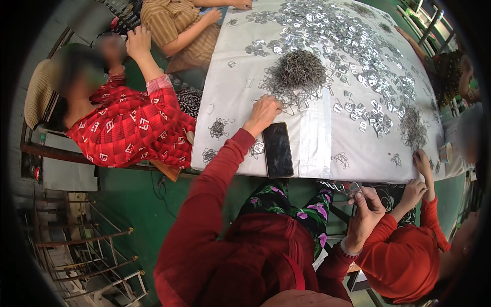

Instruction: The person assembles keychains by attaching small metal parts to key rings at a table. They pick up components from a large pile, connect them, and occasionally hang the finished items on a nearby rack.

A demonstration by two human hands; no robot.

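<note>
My left hand (264, 113) lies on the table at the near edge of a heap of bent wire pieces (300, 70). Its fingers are drawn together at some loose wires; what is between them is too small to make out. Just below it a black phone (278, 150) lies face up on the white cloth. Past the table's front edge, over my lap, my right hand (367, 210) pinches a small bunch of shiny metal wire clips (348, 188). The clips stick out to the left of its fingertips.
Flat silver metal buckles (353, 56) are spread over the far and right parts of the white-covered table (232, 92). Smaller wire piles (413, 128) lie about. Co-workers sit close by: one in patterned red (138, 123) at left, one in orange-red (404, 253) at right.
</note>
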